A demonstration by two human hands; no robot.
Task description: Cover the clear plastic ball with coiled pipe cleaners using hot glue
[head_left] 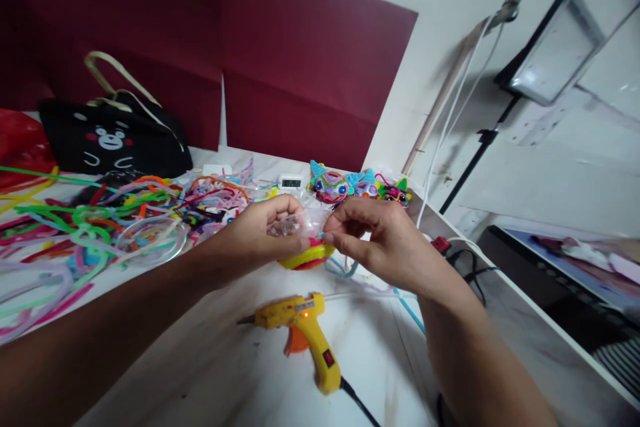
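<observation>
My left hand [260, 233] is curled round a small clear plastic bag [305, 217] with tiny pale bits inside. My right hand [375, 240] pinches the bag's right edge between thumb and fingers. Both hands hover above the white table [370, 353]. Just under them lies a round yellow and red pipe-cleaner piece [307, 257], partly hidden. A yellow hot glue gun [305, 330] lies on the table below my hands, its small light lit orange.
A big tangle of coloured pipe cleaners [115, 220] covers the table's left. A black bear bag [113, 140] stands behind it. Three colourful pipe-cleaner faces [357, 187] and a small white clock [291, 181] sit at the back. Cables and a lamp stand [545, 60] are right.
</observation>
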